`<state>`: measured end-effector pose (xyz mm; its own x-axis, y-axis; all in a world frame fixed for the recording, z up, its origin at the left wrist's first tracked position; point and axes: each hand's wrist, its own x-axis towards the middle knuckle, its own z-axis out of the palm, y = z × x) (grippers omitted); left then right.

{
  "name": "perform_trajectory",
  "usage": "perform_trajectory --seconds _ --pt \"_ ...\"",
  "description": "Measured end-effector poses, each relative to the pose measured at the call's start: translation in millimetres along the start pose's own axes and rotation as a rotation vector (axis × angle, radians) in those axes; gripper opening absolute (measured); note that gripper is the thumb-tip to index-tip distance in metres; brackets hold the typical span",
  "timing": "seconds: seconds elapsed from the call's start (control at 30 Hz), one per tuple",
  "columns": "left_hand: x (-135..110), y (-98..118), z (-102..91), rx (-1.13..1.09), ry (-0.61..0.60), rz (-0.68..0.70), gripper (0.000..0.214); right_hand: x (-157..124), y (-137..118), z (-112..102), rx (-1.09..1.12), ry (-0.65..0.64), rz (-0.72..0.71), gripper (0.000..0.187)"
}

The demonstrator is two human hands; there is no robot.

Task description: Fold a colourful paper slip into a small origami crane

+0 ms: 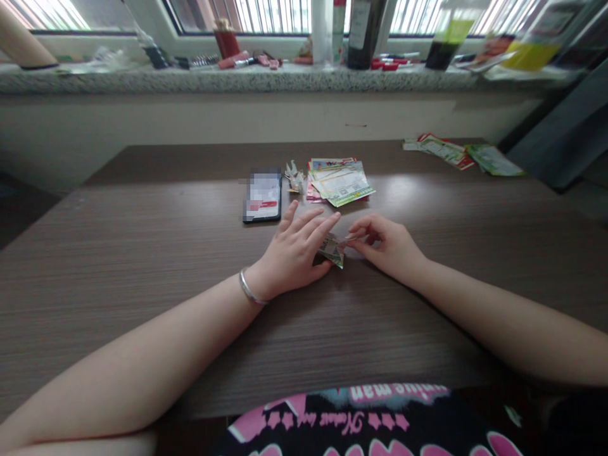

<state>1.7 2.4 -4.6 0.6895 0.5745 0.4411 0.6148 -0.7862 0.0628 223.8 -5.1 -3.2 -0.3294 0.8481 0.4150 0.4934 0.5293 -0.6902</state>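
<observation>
A small folded piece of printed paper (332, 249) lies on the brown wooden table (142, 266) in front of me. My left hand (297, 250) rests flat on its left part, fingers stretched out and pressing it down; a silver bangle circles that wrist. My right hand (384, 244) pinches the paper's right corner between thumb and fingertips.
Beyond the hands lie a phone (263, 195), a small folded paper figure (295, 177) and a stack of printed leaflets (338, 182). More leaflets (463, 155) sit at the far right. The windowsill (266, 76) holds bottles and clutter.
</observation>
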Motion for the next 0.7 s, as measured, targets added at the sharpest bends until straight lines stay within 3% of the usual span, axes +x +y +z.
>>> perform_trajectory --seconds 0.5,0.7 --pt "4.2 1.6 -3.3 0.0 -0.024 0.038 0.038 -1.5 -7.5 -0.7 0.036 0.038 0.018 0.009" --pt "5.2 3.0 -4.0 -0.034 0.022 0.016 0.027 -2.7 -2.9 0.5 0.113 0.032 0.05 0.015"
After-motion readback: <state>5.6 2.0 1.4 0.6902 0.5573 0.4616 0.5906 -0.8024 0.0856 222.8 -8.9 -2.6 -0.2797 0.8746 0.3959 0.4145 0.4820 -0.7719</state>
